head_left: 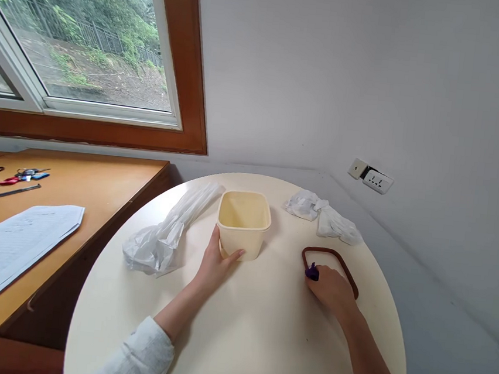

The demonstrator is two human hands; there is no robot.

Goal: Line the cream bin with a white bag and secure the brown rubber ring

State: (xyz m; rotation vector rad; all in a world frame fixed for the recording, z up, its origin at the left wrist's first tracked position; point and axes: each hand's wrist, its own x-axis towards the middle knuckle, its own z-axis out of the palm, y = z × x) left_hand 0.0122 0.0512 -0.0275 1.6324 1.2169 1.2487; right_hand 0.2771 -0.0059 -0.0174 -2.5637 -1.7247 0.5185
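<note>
A cream plastic bin (244,238) with rounded corners stands upright on the round table (261,335). My left hand (218,260) grips its lower left side, thumb across the front and the other fingers partly hidden behind it. To the right, my right hand (332,286) is closed on a small crumpled dark purple thing (312,272), whose kind I cannot make out. That hand lies over a brown rounded rectangular ring (325,251); whether the fingers also grip the ring is hidden.
A long crumpled white plastic bag (158,243) lies left of the bin. Another knotted white bag (324,215) is at the back right. A wooden desk (113,180) on the left carries papers (19,241), a pen (4,194) and keys (25,174). Wall sockets (378,180) sit beyond the table.
</note>
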